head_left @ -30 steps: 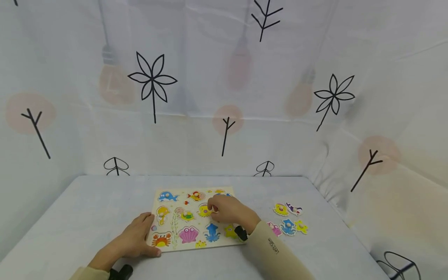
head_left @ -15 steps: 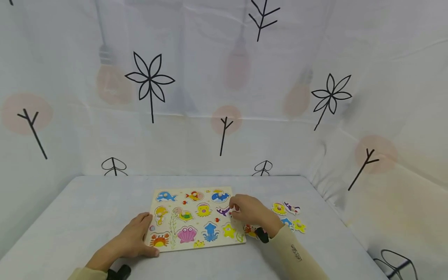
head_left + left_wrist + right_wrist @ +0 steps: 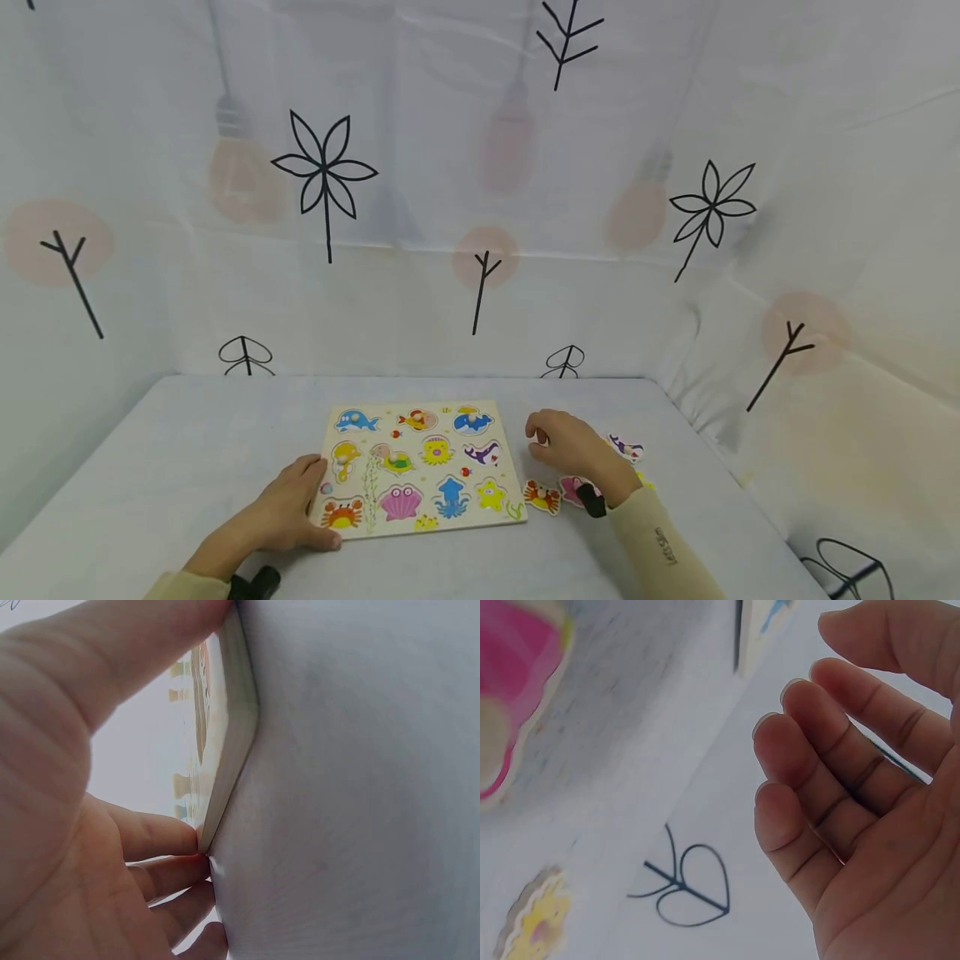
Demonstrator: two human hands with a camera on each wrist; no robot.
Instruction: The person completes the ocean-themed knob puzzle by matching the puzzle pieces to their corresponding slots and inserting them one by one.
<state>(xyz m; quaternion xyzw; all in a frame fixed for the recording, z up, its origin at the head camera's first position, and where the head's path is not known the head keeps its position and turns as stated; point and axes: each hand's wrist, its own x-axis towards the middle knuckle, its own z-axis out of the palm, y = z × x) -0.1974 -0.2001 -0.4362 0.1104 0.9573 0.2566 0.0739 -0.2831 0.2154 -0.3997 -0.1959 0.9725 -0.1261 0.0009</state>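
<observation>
A pale wooden puzzle board (image 3: 442,527) with sea-animal pictures lies on the table. My left hand (image 3: 281,508) holds its near left corner, thumb along the front edge and fingers against the left side; the left wrist view shows the thumb and forefinger right at the board's edge (image 3: 234,727). A knobbed blue whale piece (image 3: 356,420) and a turtle piece (image 3: 393,459) sit in the board. My right hand (image 3: 570,446) is off the board's right side, over the loose pieces, its fingers (image 3: 780,750) loosely curled with nothing between them in the right wrist view.
Right of the board lie loose pieces: a crab (image 3: 542,497), a pink shell (image 3: 572,489) partly behind the wrist, and a purple dolphin (image 3: 627,448). A yellow octopus piece (image 3: 540,922) shows in the right wrist view. Patterned white cloth (image 3: 420,317) surrounds the table.
My right hand has moved right, from over the board's upper right part to beyond its edge, uncovering the octopus, dolphin and upper right whale pictures. My left hand has stayed at the corner.
</observation>
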